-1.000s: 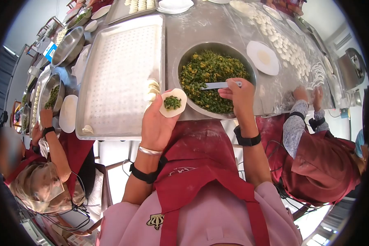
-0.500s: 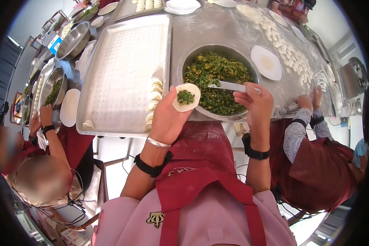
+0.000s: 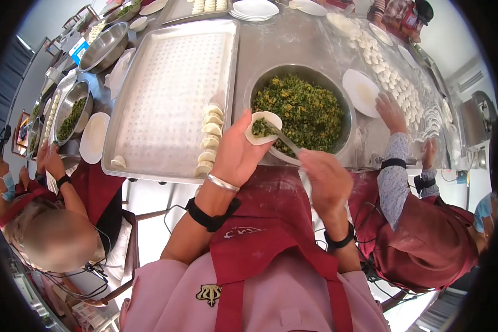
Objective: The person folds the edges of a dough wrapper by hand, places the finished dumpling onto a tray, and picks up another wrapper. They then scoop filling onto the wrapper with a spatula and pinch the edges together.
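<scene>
In the left hand (image 3: 238, 154), palm up and fingers curled underneath, a round dough wrapper (image 3: 266, 119) with a small heap of green filling (image 3: 260, 130) on top. In the right hand (image 3: 327, 180), closed around the handle, a thin metal spatula (image 3: 285, 141), blurred, the tip probably touching the filling on the wrapper. Both hands close together but not touching, the right one lower and nearer to the body. Just beyond both hands, a big metal bowl (image 3: 300, 68) full of the same chopped green and yellow mix, with the wrapper over its near left rim. To the left of the left hand, a large perforated tray (image 3: 166, 88), and along its near right edge a column of folded dumplings (image 3: 210, 138). Further right of the right hand, a co-worker's hand (image 3: 391, 108) beside a white plate (image 3: 361, 88), among many small dough pieces (image 3: 390, 69) on the floury table (image 3: 293, 39). Far to the left, another person's hand (image 3: 52, 163) near a smaller bowl (image 3: 86, 88) of greens.
</scene>
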A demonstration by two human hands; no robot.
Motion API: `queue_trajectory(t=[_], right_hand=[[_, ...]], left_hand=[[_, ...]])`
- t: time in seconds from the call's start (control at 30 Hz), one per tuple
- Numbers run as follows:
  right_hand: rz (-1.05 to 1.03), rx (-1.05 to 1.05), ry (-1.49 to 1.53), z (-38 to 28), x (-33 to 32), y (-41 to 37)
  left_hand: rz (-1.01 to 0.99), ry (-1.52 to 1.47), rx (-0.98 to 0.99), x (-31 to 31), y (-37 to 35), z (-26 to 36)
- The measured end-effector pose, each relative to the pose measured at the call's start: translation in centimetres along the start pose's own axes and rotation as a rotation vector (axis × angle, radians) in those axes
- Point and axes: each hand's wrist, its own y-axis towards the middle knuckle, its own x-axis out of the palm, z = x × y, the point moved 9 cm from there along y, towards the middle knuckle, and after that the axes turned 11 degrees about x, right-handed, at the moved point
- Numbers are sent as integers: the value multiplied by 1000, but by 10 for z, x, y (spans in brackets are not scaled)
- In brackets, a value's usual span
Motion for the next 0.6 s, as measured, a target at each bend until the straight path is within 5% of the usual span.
queue_trajectory(t=[0.07,0.2,0.37,0.6], right_hand=[[50,13,-42,7,-20,6],[153,686,542,57,-30,6],[31,880,881,112,2,6],[24,927,768,112,-1,9]], left_hand=[[-3,7,-11,1,-4,-1],[-50,-2,-62,7,-14,-3],[-117,-13,-105,13,-22,-9],[-124,18,-128,10,-22,-10]])
